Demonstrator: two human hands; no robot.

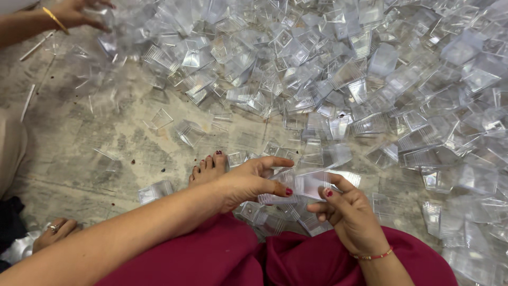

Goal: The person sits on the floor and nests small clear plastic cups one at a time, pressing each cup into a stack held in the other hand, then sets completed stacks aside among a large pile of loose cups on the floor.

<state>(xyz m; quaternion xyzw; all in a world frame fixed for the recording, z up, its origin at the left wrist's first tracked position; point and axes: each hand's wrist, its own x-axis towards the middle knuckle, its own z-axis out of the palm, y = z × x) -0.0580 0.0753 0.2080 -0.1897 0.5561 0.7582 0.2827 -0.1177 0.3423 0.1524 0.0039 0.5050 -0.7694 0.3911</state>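
Left hand (248,182) and right hand (346,212) pinch clear ribbed plastic container (309,184) between fingers, above maroon-clad lap (238,254). Huge heap of identical glossy square containers (344,79) covers rough concrete floor (79,143) ahead. Bare foot (208,168) beneath. Another person's hand (74,13) top left.

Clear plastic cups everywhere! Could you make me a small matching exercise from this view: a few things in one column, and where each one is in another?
1. pile of clear plastic cups
2. co-worker's hand with gold bangle
3. bare foot
4. left and right hands

a. top left corner
b. holding a clear cup between them
c. on the floor beside the left hand
d. across the upper right

Pairs: 1-d, 2-a, 3-c, 4-b
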